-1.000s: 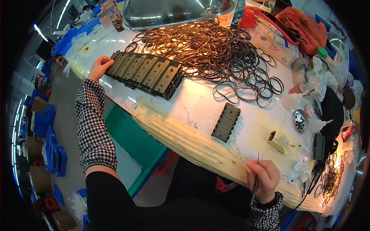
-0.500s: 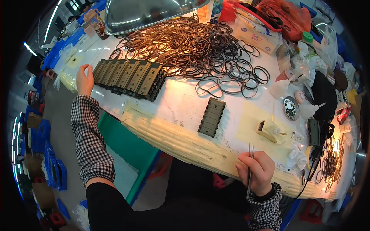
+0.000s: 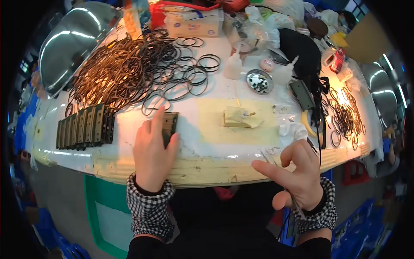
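Note:
My left hand (image 3: 152,151) lies over the left part of a dark green ribbed block (image 3: 171,122), fingers stretched and thumb apart near its right edge. The hand hides much of this block; a firm grip does not show. In my right hand (image 3: 297,175) are thin metal tweezers (image 3: 269,158), their tips up and leftward past the outstretched index finger, slightly blurred. Left of my left hand stands a row of similar green blocks (image 3: 86,127), side by side.
Behind the row spreads a heap of dark rubber rings (image 3: 125,71) under a shiny metal lamp shade (image 3: 71,47). A small yellowish block (image 3: 237,117) lies on yellow paper. Farther right are a round dish (image 3: 260,82) of small parts, squeeze bottles (image 3: 233,66) and a black cable (image 3: 318,116).
The view has turned to the right. My left hand has moved from beside the row to the single green block. My right hand's index finger has straightened, with the tweezers still in the hand.

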Available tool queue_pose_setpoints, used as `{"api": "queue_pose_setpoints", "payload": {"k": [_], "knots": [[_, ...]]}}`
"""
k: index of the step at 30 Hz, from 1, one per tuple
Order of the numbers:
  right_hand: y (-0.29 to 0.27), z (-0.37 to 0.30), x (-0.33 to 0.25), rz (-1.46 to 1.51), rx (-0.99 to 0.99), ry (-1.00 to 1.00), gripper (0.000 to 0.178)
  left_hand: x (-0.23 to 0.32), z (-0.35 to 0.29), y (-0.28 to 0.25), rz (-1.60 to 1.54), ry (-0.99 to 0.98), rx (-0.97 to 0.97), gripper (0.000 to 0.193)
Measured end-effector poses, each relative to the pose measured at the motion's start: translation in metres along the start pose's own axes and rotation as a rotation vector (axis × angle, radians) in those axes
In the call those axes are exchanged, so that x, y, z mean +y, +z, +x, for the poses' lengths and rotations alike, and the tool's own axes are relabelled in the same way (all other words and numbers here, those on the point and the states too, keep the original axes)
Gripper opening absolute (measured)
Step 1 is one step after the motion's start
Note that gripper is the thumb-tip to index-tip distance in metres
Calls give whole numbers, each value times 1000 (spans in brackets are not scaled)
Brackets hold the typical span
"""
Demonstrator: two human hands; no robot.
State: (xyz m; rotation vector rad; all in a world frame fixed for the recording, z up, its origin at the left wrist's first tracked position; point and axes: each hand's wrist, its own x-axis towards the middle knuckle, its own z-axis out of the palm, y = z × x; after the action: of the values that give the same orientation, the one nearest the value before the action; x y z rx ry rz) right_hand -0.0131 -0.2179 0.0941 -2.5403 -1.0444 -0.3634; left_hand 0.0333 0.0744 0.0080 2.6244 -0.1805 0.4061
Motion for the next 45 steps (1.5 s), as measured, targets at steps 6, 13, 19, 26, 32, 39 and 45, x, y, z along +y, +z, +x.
{"api": "queue_pose_setpoints", "payload": {"k": [6,13,19,26,32,39,45], "knots": [[-55,-85,76,-141,329,619,21,-12,-13,-31,-1583,-139,137,53],[-97,-208,261,-740,262,1066,18,17,-5,5,-1978,-375,-235,56],[-79,-167,338,-854,183,1136,23,10,-12,34,-2023,-371,-343,50],[-74,-184,401,-732,-71,1229,20,20,-11,32,-2021,-350,-235,29],[-75,-185,406,-669,15,1236,15,14,-12,36,-2099,-319,-243,32],[-82,-195,406,-703,27,1232,15,18,-13,35,-2073,-239,-239,30],[-86,-188,395,-872,70,1132,17,18,-12,36,-2090,-182,-301,32]]}}
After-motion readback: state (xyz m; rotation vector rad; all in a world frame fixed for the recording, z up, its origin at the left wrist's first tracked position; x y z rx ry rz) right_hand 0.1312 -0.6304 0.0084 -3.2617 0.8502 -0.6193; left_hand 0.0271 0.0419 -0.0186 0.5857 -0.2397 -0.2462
